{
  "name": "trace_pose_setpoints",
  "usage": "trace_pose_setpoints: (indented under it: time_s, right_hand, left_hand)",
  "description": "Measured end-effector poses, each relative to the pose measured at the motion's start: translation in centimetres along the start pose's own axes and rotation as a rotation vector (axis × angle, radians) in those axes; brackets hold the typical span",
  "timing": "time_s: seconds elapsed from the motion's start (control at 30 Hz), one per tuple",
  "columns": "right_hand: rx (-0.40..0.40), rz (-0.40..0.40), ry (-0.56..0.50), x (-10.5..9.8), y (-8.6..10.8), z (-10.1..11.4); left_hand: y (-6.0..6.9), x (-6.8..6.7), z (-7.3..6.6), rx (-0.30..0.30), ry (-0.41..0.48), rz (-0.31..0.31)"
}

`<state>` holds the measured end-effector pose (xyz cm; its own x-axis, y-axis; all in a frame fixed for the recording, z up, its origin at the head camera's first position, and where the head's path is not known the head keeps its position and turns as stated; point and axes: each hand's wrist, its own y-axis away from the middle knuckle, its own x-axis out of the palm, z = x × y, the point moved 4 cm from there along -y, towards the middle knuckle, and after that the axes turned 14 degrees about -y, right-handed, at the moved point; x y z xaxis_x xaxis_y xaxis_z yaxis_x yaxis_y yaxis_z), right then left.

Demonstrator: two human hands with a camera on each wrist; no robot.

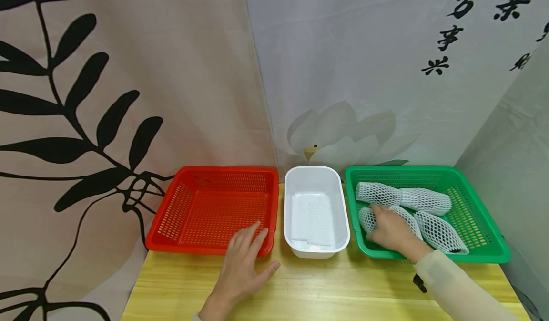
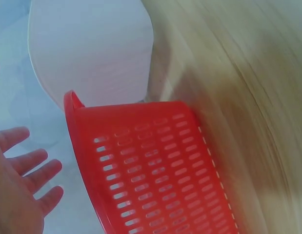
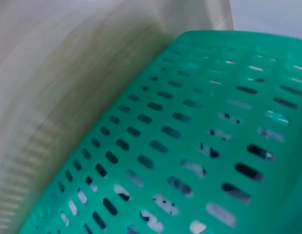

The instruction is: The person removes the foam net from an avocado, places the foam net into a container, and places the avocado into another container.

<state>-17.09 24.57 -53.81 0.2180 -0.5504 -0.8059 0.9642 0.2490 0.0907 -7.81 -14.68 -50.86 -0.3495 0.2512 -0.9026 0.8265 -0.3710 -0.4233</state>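
Note:
My left hand (image 1: 242,266) has its fingers spread above the near right rim of the red basket (image 1: 214,252) and holds nothing. In the left wrist view the same hand (image 2: 19,185) is apart from the basket's side. My right hand (image 1: 392,230) reaches into the green basket (image 1: 493,230), thumb and fingers round a white foam net sleeve (image 1: 405,218). Part of that sleeve is hidden under the hand. Beside it lie another white net sleeve (image 1: 442,232) and, behind, a waisted length of white netting (image 1: 403,197). The right wrist view shows only the basket's perforated side (image 3: 165,131).
A white plastic tub (image 1: 317,254) stands between the two baskets. All three stand on a wooden table (image 1: 309,292). Printed cloth (image 1: 206,73) hangs behind, and a pale cloth (image 1: 523,168) hangs at the right.

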Motion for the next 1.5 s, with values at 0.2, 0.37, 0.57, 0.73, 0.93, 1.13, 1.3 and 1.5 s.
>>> trace_pose_setpoints:
  time_s: [0.2,0.37,0.57,0.73,0.93,1.13,1.3,1.5]
  right_hand:
    - [0.001,-0.080,-0.068,-1.3,0.5,0.4]
    - [0.013,-0.119,-0.127,-2.4,1.0,0.7]
    - [-0.035,-0.176,-0.152,-3.4,1.7,1.5]
    - [-0.089,-0.216,-0.168,-4.1,2.5,2.3]
    - [-0.163,-0.273,-0.194,-4.5,3.7,3.3]
    - [-0.224,-0.310,-0.204,-4.2,4.7,4.5]
    - [-0.305,-0.348,-0.193,-4.0,5.2,5.5]
    - [-0.446,-0.386,-0.205,-3.5,6.0,6.6]
  left_hand:
    - [0.2,0.0,-0.2,0.015,0.014,-0.020]
    - [0.3,-0.1,-0.4,0.020,0.021,-0.016]
    - [0.4,-0.3,-0.8,0.036,0.014,-0.037]
    - [0.5,-0.1,-1.2,0.061,0.037,-0.068]
    - [0.9,0.5,-1.7,0.099,0.041,-0.098]
    - [1.2,0.7,-2.0,0.108,0.040,-0.111]
    - [1.3,0.7,-2.3,0.112,0.051,-0.120]
    - [1.6,0.9,-2.8,0.121,0.055,-0.122]
